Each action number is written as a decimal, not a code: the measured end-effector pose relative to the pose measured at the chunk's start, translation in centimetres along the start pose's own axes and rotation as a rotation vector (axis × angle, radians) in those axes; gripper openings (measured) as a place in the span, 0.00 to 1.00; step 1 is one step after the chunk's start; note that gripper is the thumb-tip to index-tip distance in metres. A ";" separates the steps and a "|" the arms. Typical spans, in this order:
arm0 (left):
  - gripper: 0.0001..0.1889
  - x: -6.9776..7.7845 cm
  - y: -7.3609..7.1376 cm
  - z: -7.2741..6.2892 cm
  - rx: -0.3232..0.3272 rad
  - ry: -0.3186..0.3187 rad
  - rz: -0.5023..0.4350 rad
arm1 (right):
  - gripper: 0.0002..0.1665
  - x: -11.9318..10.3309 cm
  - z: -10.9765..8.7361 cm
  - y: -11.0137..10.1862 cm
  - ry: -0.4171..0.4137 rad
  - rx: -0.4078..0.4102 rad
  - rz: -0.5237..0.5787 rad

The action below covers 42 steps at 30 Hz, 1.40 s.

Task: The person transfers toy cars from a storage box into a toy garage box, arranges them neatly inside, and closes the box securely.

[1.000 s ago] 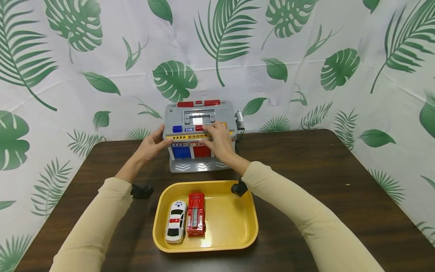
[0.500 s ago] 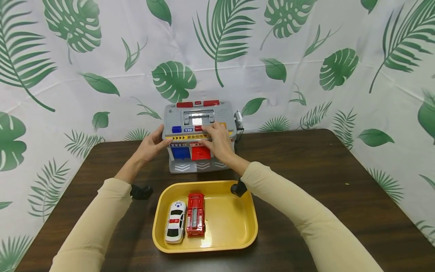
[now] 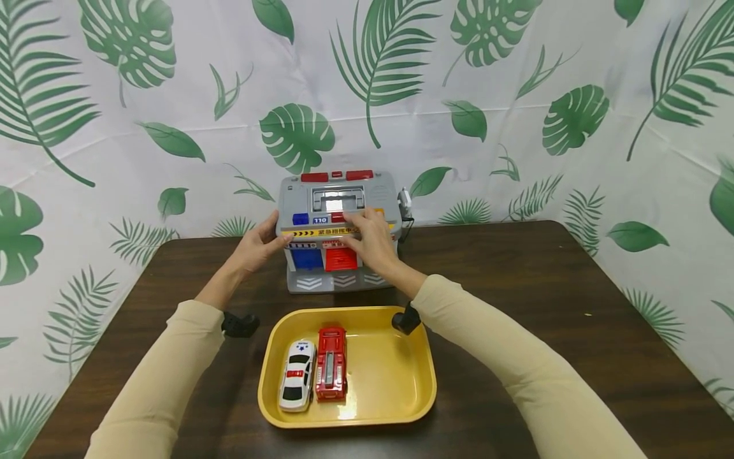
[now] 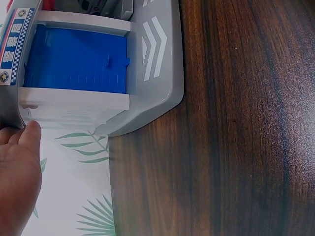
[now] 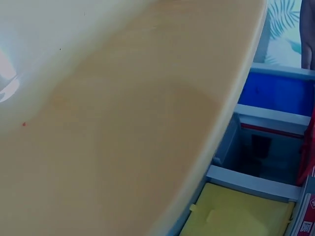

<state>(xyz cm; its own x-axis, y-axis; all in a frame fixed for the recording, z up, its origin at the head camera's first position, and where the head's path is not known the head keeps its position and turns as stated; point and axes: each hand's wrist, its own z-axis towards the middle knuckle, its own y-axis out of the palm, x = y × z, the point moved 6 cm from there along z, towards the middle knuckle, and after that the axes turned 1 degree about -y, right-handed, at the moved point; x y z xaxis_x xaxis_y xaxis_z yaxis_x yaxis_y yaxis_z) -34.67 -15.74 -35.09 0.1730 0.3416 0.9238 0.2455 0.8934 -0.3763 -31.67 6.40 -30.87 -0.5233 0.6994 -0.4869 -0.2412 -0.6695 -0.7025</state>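
A grey toy garage [image 3: 375, 191], with a handle in its roof and a blue [image 3: 308, 258] and a red [image 3: 341, 259] door in front, stands at the table's back. My left hand [image 3: 256, 245] grips its left front roof corner, thumb in front. In the left wrist view the blue door [image 4: 76, 59] is down. My right hand [image 3: 373, 242] holds the roof's front edge, fingers at the red button [image 3: 337, 217], thumb below. The red door is swung up; the right wrist view shows its dark bay [image 5: 261, 152] beside a lowered yellow door [image 5: 241, 211].
A yellow tray [image 3: 395, 417] lies in front of the garage. Inside, on its left, are a white toy police car [image 3: 295, 376] and a red toy fire truck [image 3: 331, 366]. A corded white piece [image 3: 404, 203] hangs at the garage's right side. Leaf-printed cloth [image 3: 401, 83] rises behind the table.
The garage's red door, down one second ago, has swung outward and up by half a second ago and stays so. Both hands keep their places on the roof.
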 end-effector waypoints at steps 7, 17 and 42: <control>0.42 0.2 0.1 0.0 -0.015 0.011 -0.047 | 0.30 0.1 0.0 -0.2 0.006 -0.048 0.023; 0.42 0.1 0.1 0.0 -0.014 0.020 -0.037 | 0.28 -0.9 -1.4 -2.0 -0.009 -0.050 0.157; 0.44 -0.1 -0.1 0.2 0.003 0.001 0.021 | 0.31 -2.9 -13.9 -0.7 0.535 -0.459 0.646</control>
<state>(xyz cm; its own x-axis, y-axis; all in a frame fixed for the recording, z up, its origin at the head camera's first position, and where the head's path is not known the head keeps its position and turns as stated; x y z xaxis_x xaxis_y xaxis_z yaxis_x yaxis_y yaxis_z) -34.95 -15.79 -35.18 0.1784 0.3597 0.9158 0.2394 0.8869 -0.3950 -18.61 8.31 -36.22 0.0278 0.3274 -0.9445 0.3672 -0.8821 -0.2950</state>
